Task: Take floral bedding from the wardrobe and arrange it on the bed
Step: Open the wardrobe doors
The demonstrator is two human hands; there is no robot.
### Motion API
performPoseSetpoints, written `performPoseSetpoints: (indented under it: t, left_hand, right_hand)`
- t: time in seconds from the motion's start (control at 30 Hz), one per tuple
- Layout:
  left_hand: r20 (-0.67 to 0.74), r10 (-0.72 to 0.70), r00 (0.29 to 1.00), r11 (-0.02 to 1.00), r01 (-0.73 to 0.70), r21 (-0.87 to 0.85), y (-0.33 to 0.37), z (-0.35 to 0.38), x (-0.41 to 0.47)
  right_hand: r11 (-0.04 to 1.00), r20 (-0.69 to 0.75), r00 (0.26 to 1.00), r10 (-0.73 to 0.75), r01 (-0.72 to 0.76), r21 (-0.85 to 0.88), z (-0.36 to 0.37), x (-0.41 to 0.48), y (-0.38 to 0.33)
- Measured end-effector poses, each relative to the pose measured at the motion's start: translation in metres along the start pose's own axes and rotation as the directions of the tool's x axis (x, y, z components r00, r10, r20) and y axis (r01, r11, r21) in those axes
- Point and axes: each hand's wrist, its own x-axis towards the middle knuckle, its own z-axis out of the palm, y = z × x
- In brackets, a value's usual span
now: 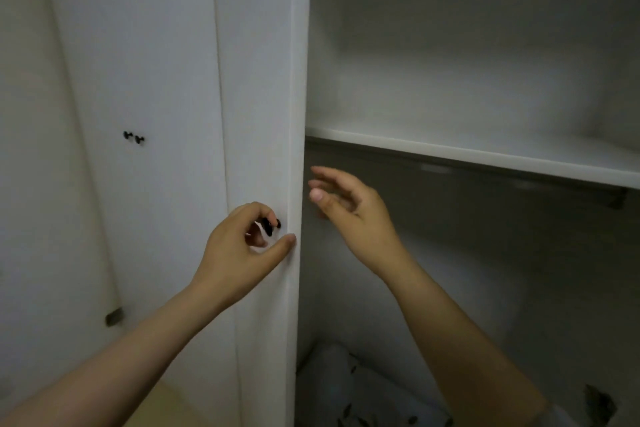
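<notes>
I face a white wardrobe. My left hand [242,239] curls around the small black knob [272,226] on a white door [256,114], its thumb pressed on the door's edge. My right hand [349,208] hovers inside the exposed compartment with fingers spread, holding nothing. At the compartment's bottom lies pale bedding with dark floral marks [360,392], partly hidden behind my right forearm and blurred.
A white shelf [467,152] crosses the compartment above my right hand, with a dark rail [519,180] under it. To the left are closed white doors with two black knobs [134,138] and a metal hinge [114,317].
</notes>
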Motion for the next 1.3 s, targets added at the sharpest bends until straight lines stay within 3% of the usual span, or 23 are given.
performPoseSetpoints:
  t: [0.27, 0.5, 0.77, 1.1, 1.3]
  left_hand:
    - [0.008, -0.026, 1.0, 1.0, 0.026, 0.005, -0.026, -0.055, -0.018]
    - [-0.046, -0.119, 0.992, 0.991, 0.115, -0.066, -0.061, -0.107, -0.042]
    - [-0.152, -0.25, 0.956, 0.963, 0.262, 0.063, -0.111, -0.168, -0.07]
    - [-0.271, -0.305, 0.913, 0.901, 0.369, 0.228, -0.157, -0.255, -0.1]
    - [-0.306, -0.341, 0.889, 0.869, 0.422, 0.258, -0.168, -0.283, -0.107]
  right_hand:
    - [0.991, 0.093, 0.995, -0.023, 0.011, 0.132, 0.066, 0.018, -0.027]
    - [0.993, 0.074, 0.996, -0.049, 0.041, 0.109, 0.115, 0.024, -0.038]
    - [0.989, 0.056, 0.988, -0.142, 0.144, -0.039, 0.192, 0.037, -0.058]
    - [0.965, 0.003, 0.974, -0.225, 0.224, -0.136, 0.297, 0.081, -0.07]
    - [0.965, 0.049, 0.991, -0.127, 0.135, -0.225, 0.362, 0.123, -0.065]
